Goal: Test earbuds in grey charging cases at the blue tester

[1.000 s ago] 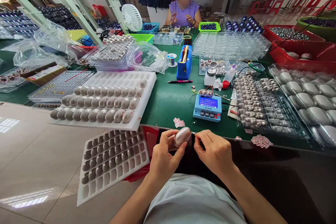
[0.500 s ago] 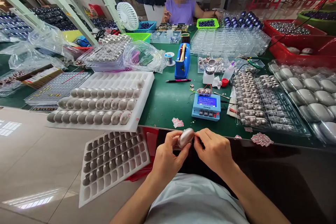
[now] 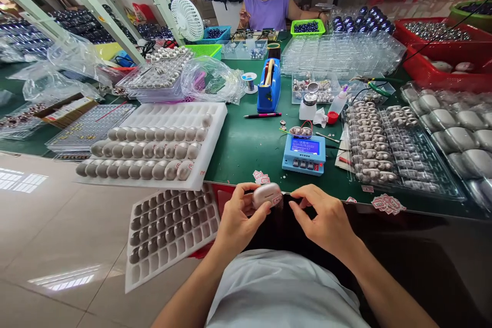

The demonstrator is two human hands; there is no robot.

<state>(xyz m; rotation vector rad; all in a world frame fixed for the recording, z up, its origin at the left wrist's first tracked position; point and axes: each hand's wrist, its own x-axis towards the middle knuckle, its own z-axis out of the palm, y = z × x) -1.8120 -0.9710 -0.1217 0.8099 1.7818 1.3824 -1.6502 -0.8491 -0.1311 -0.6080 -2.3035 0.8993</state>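
Note:
In the head view, my left hand [image 3: 239, 218] grips a rounded, pinkish-silver earbud charging case [image 3: 266, 196] between thumb and fingers. A small red-and-white sticker [image 3: 275, 200] shows at the case's right end. Just right of it, apart from the case, my right hand [image 3: 322, 212] has its thumb and index finger separated, with nothing visible between them. Red-and-white stickers [image 3: 261, 177] lie on the table edge beyond the case. Behind them stands a light-blue tester [image 3: 303, 155] with a lit screen, and a pair of earbuds [image 3: 300, 131] rests on top of it.
At left, a white foam tray [image 3: 198, 164] holds rows of cases; a second tray [image 3: 184, 238] sits lower. A blue tape dispenser [image 3: 269, 87], a pen [image 3: 262, 115] and a bottle [image 3: 308, 107] stand mid-table. Earbud trays [image 3: 400, 148] lie right. A co-worker [image 3: 267, 7] sits opposite.
My right hand has drawn away from the case and its fingers have parted. The case has turned in my left hand, bringing the sticker and some faint lettering into sight.

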